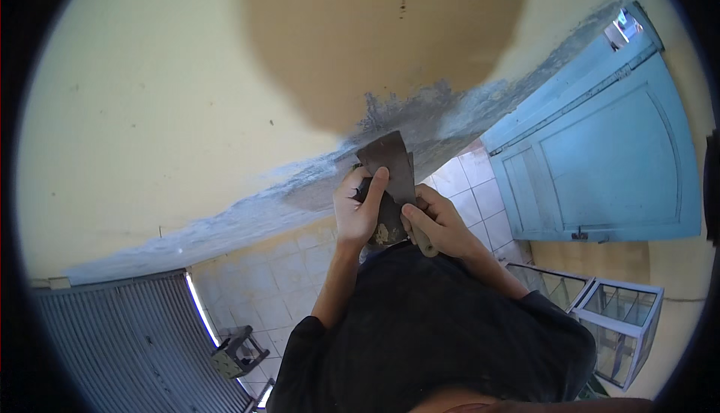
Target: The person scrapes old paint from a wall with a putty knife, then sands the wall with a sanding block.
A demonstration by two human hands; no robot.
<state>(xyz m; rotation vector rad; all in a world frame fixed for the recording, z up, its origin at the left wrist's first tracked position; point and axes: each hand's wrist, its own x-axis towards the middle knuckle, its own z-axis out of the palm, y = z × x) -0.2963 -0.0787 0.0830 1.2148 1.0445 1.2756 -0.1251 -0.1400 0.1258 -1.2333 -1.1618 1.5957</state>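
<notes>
My right hand (pixel 441 222) is closed around the handle of a metal putty knife (pixel 394 165), whose wide blade points up towards the wall. My left hand (pixel 360 205) lies at the blade's left side, its thumb against the blade, and grips a dark object (pixel 388 216) that I cannot make out well. A pale, flaky patch shows on that object's lower part. Behind the blade, the yellow wall (pixel 169 132) carries a rough grey and bluish band (pixel 225 219) along its lower part.
A light blue door (pixel 613 160) stands at the right, above white floor tiles (pixel 475 188). Glass-panelled frames or a cabinet (pixel 619 323) stand at the lower right. A corrugated metal shutter (pixel 129 340) and a small stool (pixel 239 352) are at the lower left.
</notes>
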